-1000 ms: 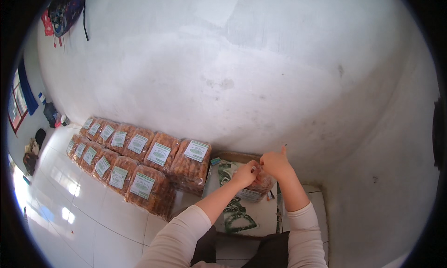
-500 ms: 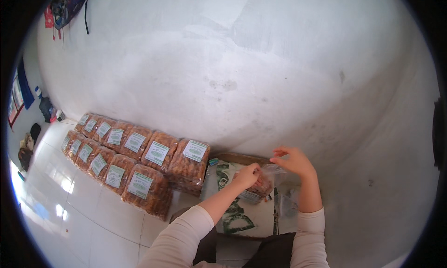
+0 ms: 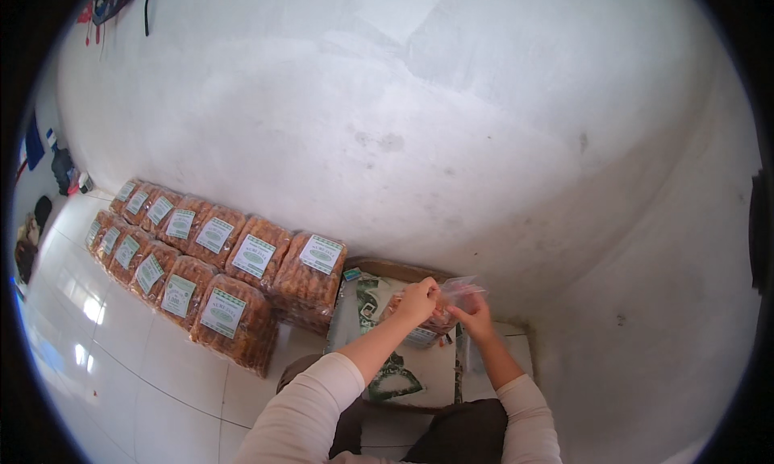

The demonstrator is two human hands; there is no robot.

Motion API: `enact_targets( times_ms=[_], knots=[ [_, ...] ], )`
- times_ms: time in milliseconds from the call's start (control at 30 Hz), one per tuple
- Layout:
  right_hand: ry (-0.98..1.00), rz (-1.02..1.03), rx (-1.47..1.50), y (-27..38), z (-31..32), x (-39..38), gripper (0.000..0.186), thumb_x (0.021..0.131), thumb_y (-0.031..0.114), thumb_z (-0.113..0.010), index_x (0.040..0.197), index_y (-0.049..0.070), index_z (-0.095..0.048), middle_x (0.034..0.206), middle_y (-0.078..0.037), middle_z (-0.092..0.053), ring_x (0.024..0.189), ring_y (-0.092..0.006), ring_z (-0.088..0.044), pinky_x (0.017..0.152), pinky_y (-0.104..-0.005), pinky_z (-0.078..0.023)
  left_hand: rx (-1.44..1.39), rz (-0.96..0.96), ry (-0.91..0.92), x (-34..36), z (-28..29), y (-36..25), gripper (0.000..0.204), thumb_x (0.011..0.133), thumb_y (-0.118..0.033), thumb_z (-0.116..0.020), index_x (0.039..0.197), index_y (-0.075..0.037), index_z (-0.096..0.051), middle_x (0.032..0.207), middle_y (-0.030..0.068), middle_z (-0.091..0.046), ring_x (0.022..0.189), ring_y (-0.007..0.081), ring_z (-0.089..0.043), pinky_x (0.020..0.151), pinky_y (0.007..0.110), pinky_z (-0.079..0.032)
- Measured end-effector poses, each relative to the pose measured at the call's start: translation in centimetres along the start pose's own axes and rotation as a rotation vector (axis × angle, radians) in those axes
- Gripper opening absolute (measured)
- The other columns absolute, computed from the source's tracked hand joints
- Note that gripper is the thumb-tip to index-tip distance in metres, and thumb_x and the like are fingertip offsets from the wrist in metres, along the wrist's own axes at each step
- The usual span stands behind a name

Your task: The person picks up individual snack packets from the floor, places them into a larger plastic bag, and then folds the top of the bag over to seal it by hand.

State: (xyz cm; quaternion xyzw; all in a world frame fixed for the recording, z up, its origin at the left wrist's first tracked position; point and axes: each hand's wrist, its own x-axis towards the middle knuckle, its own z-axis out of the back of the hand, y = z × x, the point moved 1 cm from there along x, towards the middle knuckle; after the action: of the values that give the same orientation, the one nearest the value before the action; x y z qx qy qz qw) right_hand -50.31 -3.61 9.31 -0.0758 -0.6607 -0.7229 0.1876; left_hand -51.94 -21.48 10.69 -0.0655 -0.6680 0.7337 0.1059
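Observation:
A clear plastic bag of brown snack pieces lies on a low board with green print in front of my knees. My left hand is closed at its top, fingers pinched on the plastic. On the other side my right hand grips the loose, see-through end of the bag, thumb toward the left hand. Exactly what the fingertips pinch is partly hidden by the hands.
Two rows of packed snack bags with white and green labels stand on the tiled floor to my left. A white wall rises behind the board and at the right. A blue bottle stands far left.
My right hand has come down from above with fingers spread and now holds the bag's loose end. The left hand stays on the bag. The whole view has shifted slightly.

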Motion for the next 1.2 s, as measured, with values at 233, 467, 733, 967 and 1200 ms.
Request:
enact_targets(
  times_ms=[233, 467, 733, 967, 1200],
  knots=[
    [-0.252, -0.011, -0.232, -0.8, -1.2, 0.4, 0.027, 0.077, 0.003, -0.068, 0.103, 0.0, -0.06, 0.102, -0.006, -0.059, 0.094, -0.0148, -0.054, 0.083, -0.0266, -0.043, -0.006, -0.008, -0.018, 0.0, 0.0, -0.4, 0.011, 0.091, -0.012, -0.047, 0.092, -0.001, -0.049, 0.072, 0.0134, -0.063, 0.061, 0.0192, -0.066, 0.048, 0.028, -0.05],
    [-0.287, 0.262, -0.362, 2.4, -2.7, 0.9, 0.013, 0.077, 0.002, -0.066, 0.09, -0.001, -0.065, 0.081, -0.006, -0.055, 0.074, -0.0147, -0.052, 0.066, -0.0245, -0.042, -0.149, 0.123, 0.014, 0.1, 0.5, -1.0, 0.022, 0.091, -0.02, -0.05, 0.096, 0.002, -0.05, 0.074, 0.0162, -0.063, 0.062, 0.021, -0.066, 0.049, 0.028, -0.051],
    [-0.163, 0.368, -0.673, 3.6, -3.3, -0.2, 0.018, 0.074, -0.003, -0.064, 0.091, 0.002, -0.063, 0.077, -0.009, -0.053, 0.068, -0.0199, -0.053, 0.059, -0.0279, -0.043, -0.153, 0.217, 0.015, 0.0, 0.7, -2.0, 0.036, 0.091, -0.032, -0.051, 0.101, 0.003, -0.05, 0.075, 0.0177, -0.063, 0.065, 0.0233, -0.066, 0.057, 0.031, -0.055],
    [0.0, 0.478, -0.799, 2.9, -3.7, -0.4, 0.032, 0.068, -0.006, -0.064, 0.097, 0.004, -0.061, 0.08, -0.009, -0.053, 0.068, -0.0235, -0.055, 0.058, -0.0306, -0.045, -0.288, 0.327, 0.113, 0.3, 1.4, -1.7, 0.045, 0.091, -0.042, -0.047, 0.104, 0.001, -0.052, 0.091, 0.0158, -0.06, 0.075, 0.0249, -0.065, 0.064, 0.034, -0.056],
    [0.036, 0.423, -0.8, 3.8, -5.2, -0.5, 0.038, 0.065, -0.008, -0.063, 0.1, 0.005, -0.062, 0.082, -0.008, -0.052, 0.069, -0.0212, -0.054, 0.059, -0.0286, -0.045, -0.203, 0.346, 0.163, 0.4, 1.9, -1.3, 0.056, 0.089, -0.051, -0.045, 0.112, -0.001, -0.049, 0.101, 0.0173, -0.058, 0.091, 0.0282, -0.061, 0.073, 0.037, -0.053]
  ],
)
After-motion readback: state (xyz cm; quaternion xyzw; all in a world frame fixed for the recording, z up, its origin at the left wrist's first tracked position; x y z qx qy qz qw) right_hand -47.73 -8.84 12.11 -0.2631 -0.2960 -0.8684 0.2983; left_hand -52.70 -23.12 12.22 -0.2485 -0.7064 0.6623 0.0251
